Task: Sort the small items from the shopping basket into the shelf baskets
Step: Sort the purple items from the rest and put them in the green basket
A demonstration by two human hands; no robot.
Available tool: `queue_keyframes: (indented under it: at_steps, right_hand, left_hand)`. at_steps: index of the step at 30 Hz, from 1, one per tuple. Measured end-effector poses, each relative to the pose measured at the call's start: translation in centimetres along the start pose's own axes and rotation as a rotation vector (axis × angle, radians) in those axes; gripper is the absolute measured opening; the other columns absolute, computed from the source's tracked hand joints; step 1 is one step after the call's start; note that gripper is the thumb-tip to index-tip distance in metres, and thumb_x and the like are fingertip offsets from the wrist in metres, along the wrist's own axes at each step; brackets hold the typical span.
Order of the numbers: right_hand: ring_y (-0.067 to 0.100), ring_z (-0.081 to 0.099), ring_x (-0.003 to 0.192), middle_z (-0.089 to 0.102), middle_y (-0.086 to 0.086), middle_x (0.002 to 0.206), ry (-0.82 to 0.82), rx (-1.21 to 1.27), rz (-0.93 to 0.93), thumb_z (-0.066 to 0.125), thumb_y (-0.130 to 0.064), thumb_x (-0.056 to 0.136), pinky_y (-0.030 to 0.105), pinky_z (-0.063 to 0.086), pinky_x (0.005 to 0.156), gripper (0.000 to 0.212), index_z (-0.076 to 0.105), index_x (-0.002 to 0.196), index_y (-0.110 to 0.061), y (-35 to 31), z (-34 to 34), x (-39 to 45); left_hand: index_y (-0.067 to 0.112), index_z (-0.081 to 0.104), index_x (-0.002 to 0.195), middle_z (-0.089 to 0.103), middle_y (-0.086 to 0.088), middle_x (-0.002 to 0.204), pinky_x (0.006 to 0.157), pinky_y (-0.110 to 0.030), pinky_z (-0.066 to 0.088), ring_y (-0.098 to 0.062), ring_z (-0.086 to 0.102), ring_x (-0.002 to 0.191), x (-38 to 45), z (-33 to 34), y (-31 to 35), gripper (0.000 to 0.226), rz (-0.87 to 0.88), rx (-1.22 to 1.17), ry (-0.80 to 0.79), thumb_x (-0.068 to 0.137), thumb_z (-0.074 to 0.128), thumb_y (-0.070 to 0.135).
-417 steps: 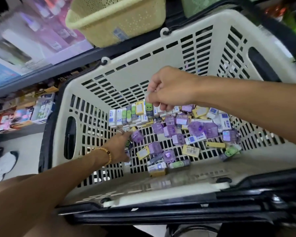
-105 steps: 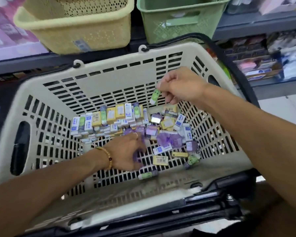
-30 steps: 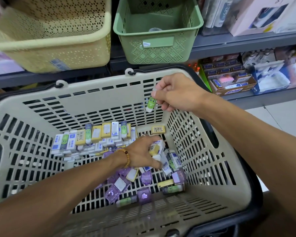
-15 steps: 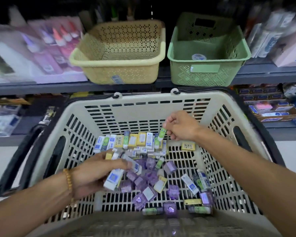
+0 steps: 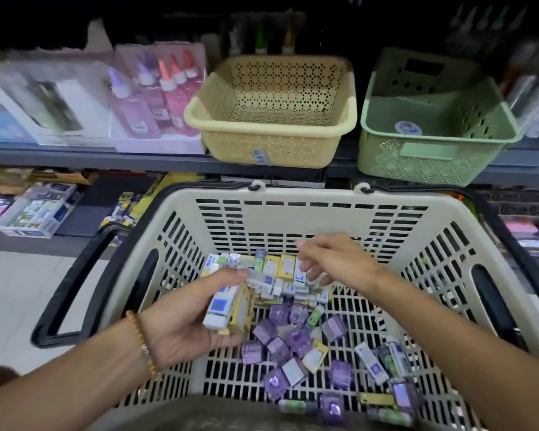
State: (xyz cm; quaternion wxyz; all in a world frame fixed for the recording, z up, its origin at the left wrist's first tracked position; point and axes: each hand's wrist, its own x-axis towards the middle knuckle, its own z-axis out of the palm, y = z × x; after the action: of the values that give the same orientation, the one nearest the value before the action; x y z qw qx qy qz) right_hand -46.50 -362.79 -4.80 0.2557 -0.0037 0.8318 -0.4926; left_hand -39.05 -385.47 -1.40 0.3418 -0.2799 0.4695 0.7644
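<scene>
A cream shopping basket [image 5: 308, 213] fills the lower view. Many small items lie in it: a row of white, yellow and green erasers [image 5: 280, 269] along the far wall and loose purple sharpeners [image 5: 296, 340] on the floor. My left hand [image 5: 193, 318] is palm up over the basket's left part, shut on a stack of white-and-blue and yellow erasers [image 5: 227, 309]. My right hand [image 5: 333, 262] hovers over the eraser row with blurred, spread fingers; I see nothing held in it. On the shelf above stand a yellow basket [image 5: 271, 147] and a green basket [image 5: 430, 157].
The shopping basket's black handles [image 5: 72, 287] hang down at both sides. Glue bottles [image 5: 156, 98] and boxed goods stand left of the yellow basket. A lower shelf holds more boxed stationery [image 5: 38, 209]. Pale floor shows at the left.
My left hand has lifted a stack of erasers and turned palm up. My right hand no longer holds the green eraser and has moved over the eraser row. The view tilted up slightly.
</scene>
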Motion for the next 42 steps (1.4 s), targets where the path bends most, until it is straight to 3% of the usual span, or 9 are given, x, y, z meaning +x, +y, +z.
queue_keyframes:
  at_steps: [5, 11, 21, 24, 27, 30, 33, 36, 42]
  right_hand:
    - [0.015, 0.069, 0.073, 0.072, -0.002, 0.075, -0.411, 0.189, 0.006, 0.063, -0.028, 0.094, 0.023, 0.054, 0.062, 0.019, 0.069, 0.101, -0.011, -2.3, 2.0, -1.9]
    - [0.012, 0.058, 0.058, 0.067, 0.01, 0.08, -0.255, 0.435, 0.11, 0.056, -0.006, 0.096, 0.023, 0.049, 0.053, 0.017, 0.068, 0.107, 0.0, -1.3, 0.3, -0.9]
    - [0.012, 0.066, 0.07, 0.067, 0.006, 0.091, 0.024, 0.161, 0.051, 0.056, -0.001, 0.095, 0.024, 0.058, 0.068, 0.014, 0.064, 0.102, -0.01, -1.2, 5.5, 2.9]
    - [0.018, 0.064, 0.08, 0.065, 0.003, 0.086, 0.013, 0.145, -0.002, 0.059, 0.0, 0.091, 0.031, 0.055, 0.074, 0.019, 0.061, 0.085, -0.018, -2.9, 8.2, 4.9]
    - [0.019, 0.063, 0.079, 0.063, 0.0, 0.08, -0.027, 0.118, -0.045, 0.057, 0.002, 0.09, 0.025, 0.052, 0.06, 0.029, 0.06, 0.076, -0.024, -4.0, 10.6, 6.4]
    - [0.019, 0.066, 0.081, 0.067, 0.002, 0.089, -0.032, 0.096, -0.064, 0.058, 0.003, 0.088, 0.029, 0.056, 0.068, 0.027, 0.069, 0.087, -0.021, -4.2, 11.8, 7.3]
    - [0.013, 0.065, 0.072, 0.068, 0.006, 0.094, -0.058, 0.035, -0.103, 0.055, 0.0, 0.093, 0.019, 0.047, 0.051, 0.025, 0.071, 0.108, -0.009, -3.8, 11.3, 6.9]
    - [0.008, 0.071, 0.07, 0.071, 0.008, 0.094, -0.106, 0.143, -0.121, 0.052, -0.011, 0.098, 0.022, 0.049, 0.055, 0.019, 0.07, 0.093, -0.016, -4.1, 9.9, 4.9]
    - [0.009, 0.068, 0.074, 0.07, -0.007, 0.098, -0.331, 0.154, -0.263, 0.066, -0.027, 0.091, 0.022, 0.053, 0.065, 0.014, 0.071, 0.102, -0.034, -6.2, 7.5, 0.3]
  left_hand:
    - [0.012, 0.078, 0.077, 0.059, -0.011, 0.076, 0.055, -0.033, 0.052, -0.022, 0.052, 0.061, 0.0, 0.2, 0.1, 0.027, -0.001, -0.004, 0.005, 0.054, 0.086, 0.024]
    - [0.012, 0.077, 0.076, 0.059, -0.012, 0.087, 0.058, -0.033, 0.048, -0.021, 0.052, 0.066, -0.2, -0.3, 0.0, 0.027, 0.004, -0.083, 0.065, 0.052, 0.087, 0.021]
    - [0.012, 0.071, 0.09, 0.058, -0.018, 0.1, 0.057, -0.033, 0.048, -0.028, 0.049, 0.08, -3.9, -2.3, -0.6, 0.041, 0.082, -0.272, 0.157, 0.053, 0.086, 0.021]
    - [0.015, 0.071, 0.086, 0.063, -0.016, 0.089, 0.058, -0.031, 0.047, -0.027, 0.053, 0.072, -5.0, -2.3, -0.8, 0.035, 0.121, -0.284, 0.169, 0.053, 0.083, 0.023]
    - [0.015, 0.069, 0.085, 0.061, -0.016, 0.091, 0.058, -0.031, 0.047, -0.027, 0.051, 0.074, -5.4, -2.2, -0.8, 0.034, 0.132, -0.295, 0.169, 0.055, 0.082, 0.023]
    - [0.015, 0.067, 0.087, 0.059, -0.017, 0.092, 0.055, -0.031, 0.048, -0.027, 0.049, 0.076, -5.3, -2.3, -0.6, 0.04, 0.124, -0.306, 0.185, 0.052, 0.084, 0.023]
    - [0.012, 0.072, 0.078, 0.057, -0.015, 0.093, 0.054, -0.03, 0.048, -0.026, 0.049, 0.074, -5.0, -2.3, -0.4, 0.031, 0.101, -0.338, 0.171, 0.053, 0.084, 0.025]
    - [0.01, 0.073, 0.069, 0.056, -0.017, 0.097, 0.053, -0.029, 0.048, -0.026, 0.052, 0.071, -4.7, -2.1, -0.2, 0.025, 0.082, -0.354, 0.111, 0.056, 0.083, 0.029]
    - [0.012, 0.07, 0.087, 0.051, -0.016, 0.105, 0.053, -0.028, 0.047, -0.024, 0.051, 0.072, -3.7, -1.7, 0.1, 0.035, 0.075, -0.296, 0.04, 0.059, 0.081, 0.031]
